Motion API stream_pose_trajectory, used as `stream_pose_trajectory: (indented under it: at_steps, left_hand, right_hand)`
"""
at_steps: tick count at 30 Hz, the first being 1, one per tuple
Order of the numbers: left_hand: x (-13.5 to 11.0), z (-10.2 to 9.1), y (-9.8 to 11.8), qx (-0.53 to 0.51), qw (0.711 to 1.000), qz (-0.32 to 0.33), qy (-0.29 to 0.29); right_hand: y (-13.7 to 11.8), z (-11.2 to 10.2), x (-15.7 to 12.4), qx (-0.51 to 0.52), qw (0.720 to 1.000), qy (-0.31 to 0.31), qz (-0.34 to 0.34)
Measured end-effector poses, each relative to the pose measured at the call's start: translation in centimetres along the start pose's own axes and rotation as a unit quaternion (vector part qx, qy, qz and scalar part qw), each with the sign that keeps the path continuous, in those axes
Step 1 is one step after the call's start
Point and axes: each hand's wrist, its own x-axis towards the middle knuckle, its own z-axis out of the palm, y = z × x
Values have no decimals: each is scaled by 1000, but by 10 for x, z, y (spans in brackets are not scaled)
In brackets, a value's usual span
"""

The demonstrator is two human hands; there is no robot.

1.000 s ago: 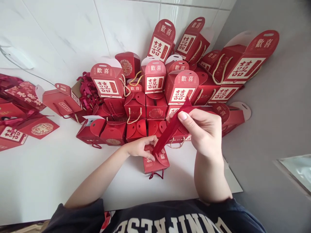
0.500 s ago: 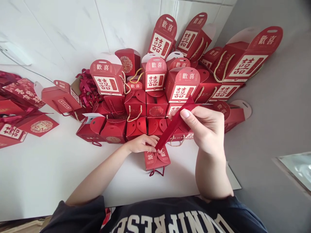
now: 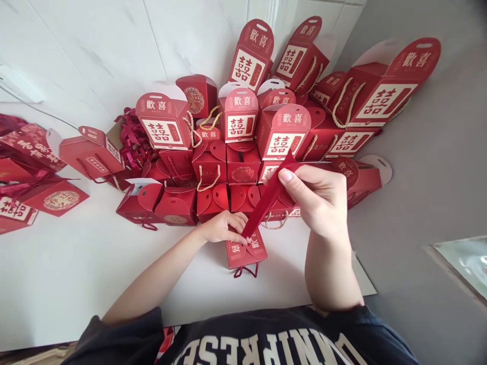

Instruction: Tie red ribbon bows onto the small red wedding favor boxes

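Note:
A small red gift box (image 3: 247,253) with pale lettering stands on the white table in front of me, its curved top flaps folded in. Its dark red cord handle hangs at the near side. A dark red ribbon (image 3: 269,202) runs taut and slanting up from the top of this box. My right hand (image 3: 317,195) pinches the ribbon's upper end between thumb and fingers. At the lower end, my left hand (image 3: 227,226) has its fingers closed over the box top, where the ribbon meets the flaps. How the ribbon goes through the flaps is hidden by those fingers.
Rows of red gift boxes (image 3: 213,200) stand stacked behind the box, against the tiled wall. More boxes (image 3: 64,197) lie at the left. A heap of dark red ribbons (image 3: 135,134) sits behind them. A grey wall (image 3: 411,203) bounds the right side.
The view has shifted slightly. Both hands keep nearly the same pose, with the ribbon still stretched between them.

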Motion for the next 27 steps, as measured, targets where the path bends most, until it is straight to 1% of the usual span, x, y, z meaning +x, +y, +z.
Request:
stream_pose_trajectory:
  at_steps: [2,6,7,8,10,11,12,14,16,17,19,23,25,27]
  left_hand:
    - [0,1,0,5,1000,5,5]
    - [-1,2,1,19,1000,2,9]
    - [-1,2,1,21,1000,0,11]
    - [-1,2,2,23,1000,-3,13]
    - [-2,2,1,24,1000,-9,16]
    - [-2,2,1,23,1000,-11,16]
    - [-2,2,1,22,1000,-13,14]
    - [-2,2,1,20,1000,-14,9]
    - [-1,1,1,19,1000,-13,7]
    - [-1,1,1,18,1000,-12,8]
    - [0,1,0,16,1000,-11,9]
    - [0,0,-5,10,1000,-8,12]
    - [-1,1,-7,8,1000,-6,16]
    - [-2,1,-7,10,1000,-2,18]
  right_hand:
    - [7,0,6,3,999,-21,23]
    - [34,7,20,52,993,-76,80]
    - [40,9,19,35,991,-99,86]
    - [45,9,16,-11,988,-127,87]
    - [52,7,2,-127,978,-139,88]
    - [55,4,-8,-169,969,-151,100]
    - [57,1,-20,-191,959,-173,120]
    - [63,-3,-43,-185,945,-232,140]
    - [70,-2,-63,-117,944,-278,134]
    - [74,1,-71,-77,945,-287,133]
    - [80,10,-82,-28,951,-274,138]
    - [83,33,-88,20,967,-206,146]
    - [83,43,-87,74,970,-170,159]
    - [84,51,-87,126,966,-133,182]
